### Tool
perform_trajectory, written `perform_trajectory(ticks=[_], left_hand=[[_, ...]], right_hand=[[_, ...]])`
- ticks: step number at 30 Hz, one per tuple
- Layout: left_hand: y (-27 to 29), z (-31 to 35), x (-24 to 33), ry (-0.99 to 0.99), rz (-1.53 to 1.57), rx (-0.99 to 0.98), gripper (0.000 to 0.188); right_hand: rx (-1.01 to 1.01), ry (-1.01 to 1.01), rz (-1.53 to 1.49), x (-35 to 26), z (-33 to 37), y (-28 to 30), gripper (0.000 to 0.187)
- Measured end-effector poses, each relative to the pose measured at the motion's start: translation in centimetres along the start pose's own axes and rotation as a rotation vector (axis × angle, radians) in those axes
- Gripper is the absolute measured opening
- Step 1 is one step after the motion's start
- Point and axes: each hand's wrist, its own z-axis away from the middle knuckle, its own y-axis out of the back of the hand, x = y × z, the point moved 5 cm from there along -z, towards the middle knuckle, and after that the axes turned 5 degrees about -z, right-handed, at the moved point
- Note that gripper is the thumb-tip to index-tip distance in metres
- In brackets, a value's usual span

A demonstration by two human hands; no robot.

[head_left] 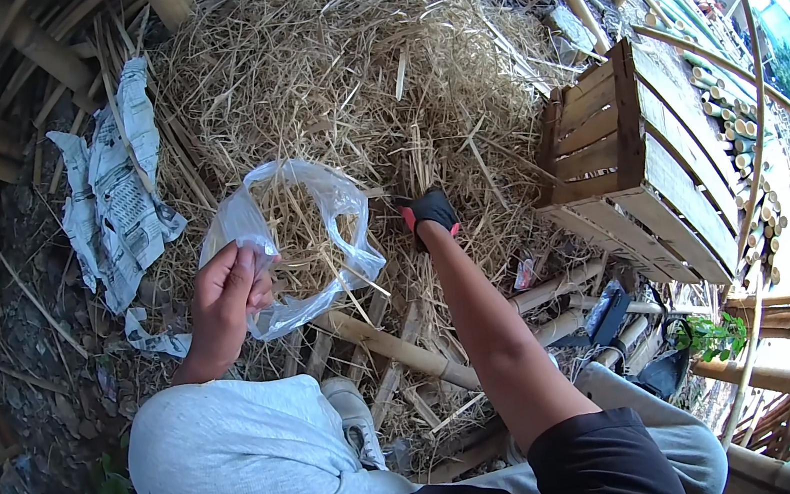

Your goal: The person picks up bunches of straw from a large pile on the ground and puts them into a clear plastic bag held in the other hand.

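Left hand (230, 292): bare, closed, thumb and fingers pinching the near-left edge of a clear plastic bag (303, 312). Bag sits left of centre in front of me, between my two hands, on the near side of a big straw pile (309, 67). Its mouth faces up, spread in a rough ring. Straw shows inside the ring, and a few stalks cross the rim; can't tell how much is in the bag and how much lies under it.

Right hand (429, 218): in a black glove (432, 206) with pinkish-red parts, arm stretched forward, down at the straw just right of the bag. Fingers mostly hidden, so I can't tell if they're gripping. Stalks stick out just beyond them.

Left of the pile: crumpled newspaper (119, 190), with a smaller paper scrap (153, 334) near my left wrist. Right of the pile: slatted wooden crate (616, 155), stacked cut bamboo (752, 187) past it. A bamboo pole (399, 349) runs slantwise between me and the bag. My light grey trousers (243, 455) fill the lower left, one laced shoe (354, 420) beside them. Lower right: small dark box-like thing (608, 314), green leaves (716, 337) beyond it.
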Motion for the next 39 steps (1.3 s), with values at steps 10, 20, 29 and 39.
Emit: perform_trajectory(ticks=[10, 20, 29, 39], left_hand=[[-0.2, -0.3, -0.6, 0.048, -0.041, -0.014, 0.032], [-0.3, -0.9, -1.0, 0.033, -0.030, 0.041, 0.034], [-0.5, -0.9, -0.8, 0.031, -0.039, 0.048, 0.033], [-0.1, -1.5, -1.3, 0.047, 0.012, -0.001, 0.028]], right_hand=[[-0.245, 0.307, -0.770, 4.4, -2.4, 5.6, 0.021], [-0.390, 0.135, -1.587, -1.6, 3.1, 5.6, 0.055], [0.072, 0.125, -1.407, -1.9, 4.2, -1.0, 0.036], [0.186, 0.134, -0.742, -2.9, 6.6, 1.2, 0.044]])
